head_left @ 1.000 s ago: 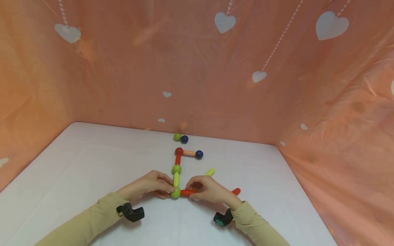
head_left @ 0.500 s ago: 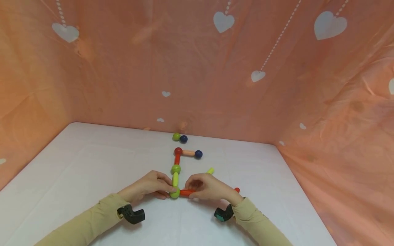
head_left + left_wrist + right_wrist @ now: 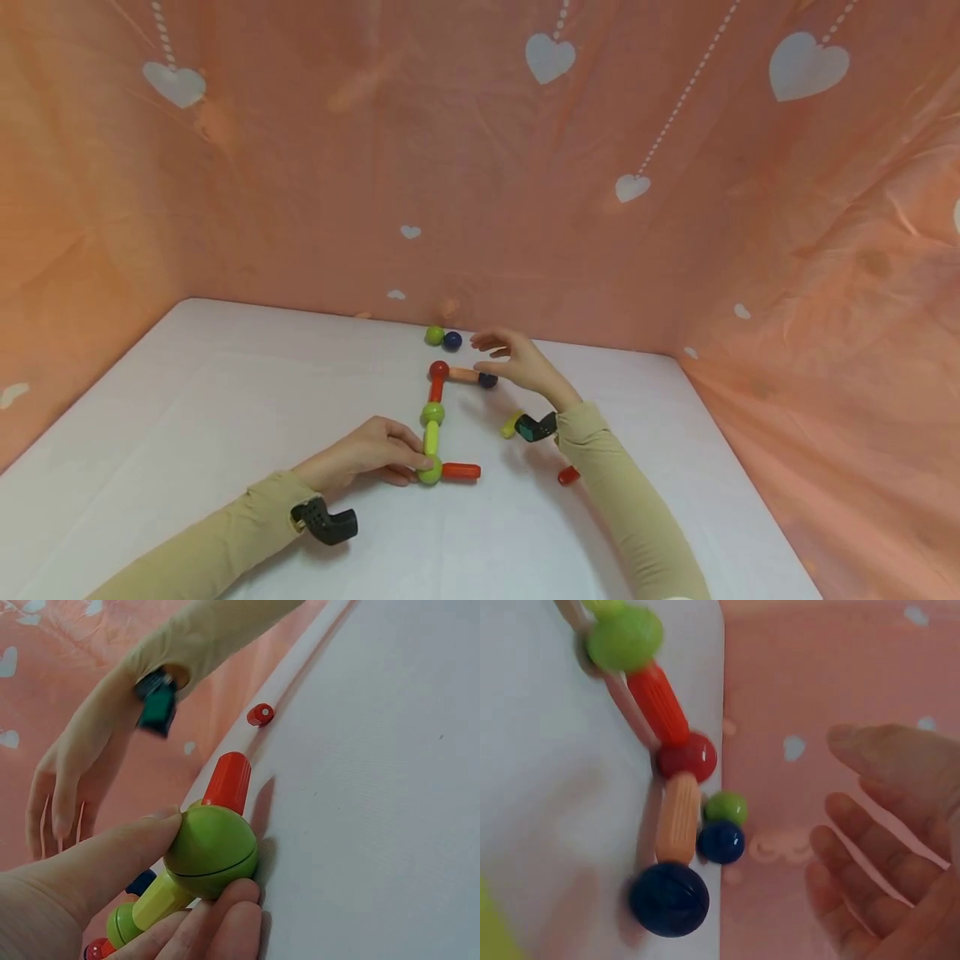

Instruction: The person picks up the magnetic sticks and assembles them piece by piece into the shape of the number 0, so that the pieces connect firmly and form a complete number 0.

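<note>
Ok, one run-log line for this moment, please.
left hand: pinches glossy green ball touching red faceted stick | right hand: empty, near glossy dark-blue end ball | at right: yellow stick, another red stick

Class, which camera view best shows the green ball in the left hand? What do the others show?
The left wrist view: the green ball is large there, its dark line clear, gripped by the left hand. The head view shows it small and partly covered; the right wrist view leaves it out.
</note>
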